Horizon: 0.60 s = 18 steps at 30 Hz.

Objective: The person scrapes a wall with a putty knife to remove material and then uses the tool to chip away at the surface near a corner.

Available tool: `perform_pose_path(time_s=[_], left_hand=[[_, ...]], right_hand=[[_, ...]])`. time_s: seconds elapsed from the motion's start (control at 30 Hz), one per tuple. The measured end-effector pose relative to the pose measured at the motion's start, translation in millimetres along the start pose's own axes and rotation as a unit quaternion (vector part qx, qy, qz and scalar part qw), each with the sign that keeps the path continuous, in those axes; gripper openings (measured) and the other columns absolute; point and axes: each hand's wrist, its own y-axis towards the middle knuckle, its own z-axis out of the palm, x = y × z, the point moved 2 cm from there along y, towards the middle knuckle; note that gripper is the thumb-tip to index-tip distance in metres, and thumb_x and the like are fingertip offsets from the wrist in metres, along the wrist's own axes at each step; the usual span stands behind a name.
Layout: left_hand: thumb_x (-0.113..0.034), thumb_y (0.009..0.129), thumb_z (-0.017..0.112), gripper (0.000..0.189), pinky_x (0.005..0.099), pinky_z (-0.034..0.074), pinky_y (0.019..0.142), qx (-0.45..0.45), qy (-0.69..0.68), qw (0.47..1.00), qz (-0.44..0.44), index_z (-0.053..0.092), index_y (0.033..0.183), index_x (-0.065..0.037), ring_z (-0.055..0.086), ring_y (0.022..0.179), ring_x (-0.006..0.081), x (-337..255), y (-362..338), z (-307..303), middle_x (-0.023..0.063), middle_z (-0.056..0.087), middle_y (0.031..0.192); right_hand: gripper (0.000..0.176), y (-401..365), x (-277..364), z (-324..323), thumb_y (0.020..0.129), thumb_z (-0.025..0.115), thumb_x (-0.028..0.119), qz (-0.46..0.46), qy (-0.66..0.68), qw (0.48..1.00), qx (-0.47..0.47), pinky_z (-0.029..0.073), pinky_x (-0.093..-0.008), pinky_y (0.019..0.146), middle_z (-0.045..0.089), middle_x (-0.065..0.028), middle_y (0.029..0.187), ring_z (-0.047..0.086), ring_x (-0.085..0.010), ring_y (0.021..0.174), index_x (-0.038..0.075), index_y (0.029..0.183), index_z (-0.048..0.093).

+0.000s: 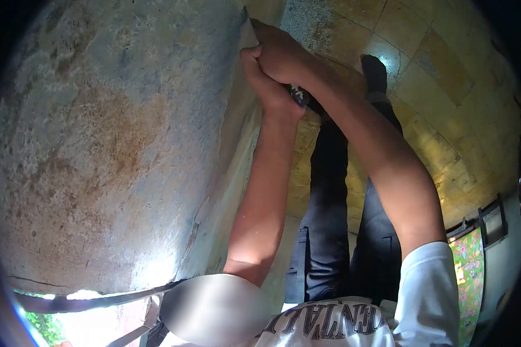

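Both hands are up against the corner of a weathered wall [116, 144].

- Left hand [267, 87]: fisted, fingers fully curled round a dark handle [300, 95] with pale speckles. Only a short end of it shows, under the wrists.
- Right hand [281, 52]: closed over the left fist from above, fingers wrapped tight with no gap showing. Cannot tell whether these fingers reach the handle itself.
- The far end of the handle is hidden behind the hands, where they meet the wall's edge [248, 32].

Risks, as judged:
- The clasp presses at a hard corner. A slip off that edge would drag the knuckles across rough plaster.
- With the far end out of sight, any skid on the wall would go unseen.
- The dark trousers [330, 231] and a shoe [374, 72] stand right under the hands, so a dropped handle would fall onto leg or foot.
- The floor tiles [446, 87] look glossy. A hard push against the wall could let the footing slide.

Edges and room:
- The wall fills the whole left half. Its paler side face [237, 162] runs down just beside the left forearm; touching or apart, cannot tell.
- The only open room is to the right, over the tiles.
- At lower right, a dark frame [492, 220] and a flowered cloth [469, 266] sit well apart from the hands.
- A dark cable [98, 302] crosses at the lower left, also well apart.
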Motion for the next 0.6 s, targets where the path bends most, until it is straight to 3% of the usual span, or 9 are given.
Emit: perform_pose_path(time_s=[0.13,0.23,0.33,0.43,0.47,0.53,0.6], left_hand=[[-0.047,0.089,0.045,0.046,0.0385,0.053,0.076,0.040,-0.020,0.999,0.018,0.060,0.096,-0.004,0.064,0.085,0.0247,5.2,-15.2,7.4,0.0099,0.065,0.090],[-0.047,0.090,0.044,0.044,0.0377,0.053,0.076,-0.001,0.025,0.998,0.063,0.060,0.094,-0.006,0.064,0.085,0.0236,7.2,0.4,1.2,0.0084,0.064,0.089],[-0.046,0.090,0.045,0.043,0.0378,0.053,0.076,-0.004,0.038,0.999,0.015,0.060,0.093,-0.007,0.064,0.084,0.0232,3.9,5.6,12.4,0.0078,0.064,0.089],[-0.047,0.090,0.046,0.042,0.0374,0.052,0.075,0.044,-0.003,0.999,0.021,0.060,0.093,-0.007,0.064,0.083,0.0229,2.6,-16.0,11.7,0.0066,0.064,0.088],[-0.047,0.090,0.046,0.042,0.0372,0.052,0.075,0.048,-0.005,0.999,0.024,0.060,0.093,-0.007,0.063,0.082,0.0229,2.3,-14.0,13.2,0.0066,0.064,0.088],[-0.048,0.090,0.046,0.043,0.0370,0.052,0.074,0.048,-0.008,0.998,0.028,0.060,0.093,-0.007,0.063,0.081,0.0230,2.1,-11.5,10.8,0.0065,0.064,0.088],[-0.048,0.090,0.045,0.045,0.0383,0.053,0.075,0.041,-0.015,0.999,0.007,0.061,0.095,-0.006,0.064,0.082,0.0244,4.7,17.9,7.5,0.0079,0.065,0.089]], right_hand=[[0.055,-15.3,2.4,-2.2,0.089,0.055,0.009,-0.025,-0.032,0.999,-0.007,0.050,-0.0445,0.097,0.060,-0.0311,0.126,0.060,-0.0432,0.116,-0.002,0.143,0.044],[0.056,-5.8,-1.8,-3.9,0.089,0.055,0.009,-0.038,-0.037,0.998,-0.024,0.049,-0.0441,0.099,0.059,-0.0309,0.128,0.060,-0.0432,0.117,-0.002,0.143,0.044],[0.054,8.3,-0.4,-19.1,0.089,0.055,0.010,0.023,0.025,0.998,0.061,0.047,-0.0445,0.100,0.057,-0.0321,0.130,0.058,-0.0432,0.120,-0.004,0.140,0.046],[0.046,-7.6,-3.2,-1.4,0.088,0.056,0.011,-0.091,-0.033,0.994,-0.053,0.049,-0.0459,0.096,0.062,-0.0325,0.119,0.062,-0.0432,0.113,-0.007,0.130,0.052],[0.045,-4.5,-4.8,-1.2,0.088,0.056,0.011,-0.092,-0.024,0.994,-0.046,0.049,-0.0461,0.095,0.063,-0.0324,0.118,0.062,-0.0433,0.113,-0.008,0.128,0.053],[0.042,-4.0,0.7,-3.6,0.088,0.057,0.012,-0.091,-0.003,0.995,-0.030,0.049,-0.0465,0.094,0.064,-0.0321,0.115,0.063,-0.0436,0.111,-0.008,0.124,0.055],[0.043,10.0,7.1,-22.5,0.087,0.057,0.011,0.013,-0.002,0.999,0.051,0.049,-0.0464,0.094,0.064,-0.0319,0.116,0.062,-0.0439,0.112,-0.008,0.126,0.054]])
